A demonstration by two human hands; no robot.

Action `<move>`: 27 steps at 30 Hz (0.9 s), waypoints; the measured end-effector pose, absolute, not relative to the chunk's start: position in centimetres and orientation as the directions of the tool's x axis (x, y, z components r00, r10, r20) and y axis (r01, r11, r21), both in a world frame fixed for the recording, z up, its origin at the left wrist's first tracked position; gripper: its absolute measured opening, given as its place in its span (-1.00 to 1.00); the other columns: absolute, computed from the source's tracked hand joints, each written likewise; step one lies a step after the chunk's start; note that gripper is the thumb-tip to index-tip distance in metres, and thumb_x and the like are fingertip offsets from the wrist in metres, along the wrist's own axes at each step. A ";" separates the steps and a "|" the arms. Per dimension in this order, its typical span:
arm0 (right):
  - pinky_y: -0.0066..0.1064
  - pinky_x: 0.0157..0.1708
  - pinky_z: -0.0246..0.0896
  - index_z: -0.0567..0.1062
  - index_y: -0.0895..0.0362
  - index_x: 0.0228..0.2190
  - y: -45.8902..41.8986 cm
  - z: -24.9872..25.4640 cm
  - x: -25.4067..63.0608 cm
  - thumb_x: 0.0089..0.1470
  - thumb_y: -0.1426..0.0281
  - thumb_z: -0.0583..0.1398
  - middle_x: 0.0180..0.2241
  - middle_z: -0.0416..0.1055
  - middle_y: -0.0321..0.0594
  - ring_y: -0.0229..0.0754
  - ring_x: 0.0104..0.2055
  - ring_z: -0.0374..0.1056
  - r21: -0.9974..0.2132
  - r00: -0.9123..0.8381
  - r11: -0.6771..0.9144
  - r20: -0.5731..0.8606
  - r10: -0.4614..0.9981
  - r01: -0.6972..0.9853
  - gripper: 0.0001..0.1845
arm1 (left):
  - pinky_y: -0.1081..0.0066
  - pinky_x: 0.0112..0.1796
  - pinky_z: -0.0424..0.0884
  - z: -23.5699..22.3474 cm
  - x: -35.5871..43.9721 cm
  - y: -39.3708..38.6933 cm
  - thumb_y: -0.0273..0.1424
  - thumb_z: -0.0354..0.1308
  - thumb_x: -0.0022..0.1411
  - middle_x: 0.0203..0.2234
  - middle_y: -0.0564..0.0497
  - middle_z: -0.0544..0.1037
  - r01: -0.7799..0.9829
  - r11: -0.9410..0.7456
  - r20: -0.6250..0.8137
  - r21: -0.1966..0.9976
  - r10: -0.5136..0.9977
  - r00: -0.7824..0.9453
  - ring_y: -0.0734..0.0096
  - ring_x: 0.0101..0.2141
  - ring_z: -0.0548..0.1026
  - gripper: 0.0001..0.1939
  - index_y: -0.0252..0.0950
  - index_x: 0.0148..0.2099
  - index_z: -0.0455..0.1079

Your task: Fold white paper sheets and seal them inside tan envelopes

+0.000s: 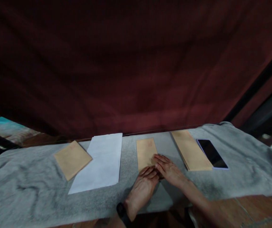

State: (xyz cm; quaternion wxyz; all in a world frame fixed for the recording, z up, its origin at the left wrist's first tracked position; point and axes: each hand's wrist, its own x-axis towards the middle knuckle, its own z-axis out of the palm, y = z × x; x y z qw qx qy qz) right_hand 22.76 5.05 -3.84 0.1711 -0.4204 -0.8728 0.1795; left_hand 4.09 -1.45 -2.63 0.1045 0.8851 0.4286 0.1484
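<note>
A tan paper envelope with a small reddish mark near its far end lies flat on the grey cloth. My left hand, wearing a dark band at the wrist, rests with its fingers laid along the envelope's near end. From the right, my right hand lies over the same end, fingers stretched out flat, their tips close to the left fingers. The two hands nearly meet and cover the near edge, so whatever is under them is hidden.
Left of the hands are white paper sheets, with a tan envelope overlapping their left edge. On the right lie a stack of tan envelopes and a phone. Grey cloth covers the surface; a dark red curtain hangs behind.
</note>
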 end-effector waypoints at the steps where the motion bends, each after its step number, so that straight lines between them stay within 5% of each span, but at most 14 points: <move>1: -0.15 0.37 0.01 0.35 0.14 0.24 5.1 -3.9 23.0 0.42 0.24 -0.14 0.29 0.25 -0.13 -0.17 0.35 0.13 -0.454 -0.590 0.586 0.151 0.793 0.671 -0.46 | 0.24 0.28 0.18 -2.7 4.1 -1.6 -0.47 0.07 0.39 0.10 -0.02 0.53 0.722 -0.614 0.177 0.320 0.787 0.591 0.32 0.17 0.40 -0.70 -0.19 0.11 0.45; 15: -0.07 0.37 -0.04 0.04 0.03 0.38 5.8 -6.6 23.3 0.41 0.17 -0.12 0.38 0.05 -0.16 -0.11 0.41 0.00 -0.278 -0.576 0.625 0.241 0.781 0.730 -0.40 | 0.30 0.28 0.19 -1.6 4.5 -5.2 -0.39 0.00 0.46 0.17 0.10 0.49 0.662 -0.693 0.150 0.287 0.715 0.683 0.43 0.22 0.35 -0.64 -0.08 0.24 0.33; 27: 0.01 0.39 -0.19 0.07 0.13 0.37 7.8 -6.6 22.0 0.39 0.17 -0.11 0.38 0.03 -0.06 -0.02 0.41 -0.02 -0.256 -0.465 0.511 0.222 0.857 0.820 -0.37 | 0.28 0.26 0.25 -2.2 4.8 -5.0 -0.40 -0.01 0.45 0.15 0.09 0.51 0.684 -0.668 0.134 0.293 0.737 0.663 0.41 0.17 0.41 -0.67 -0.14 0.18 0.41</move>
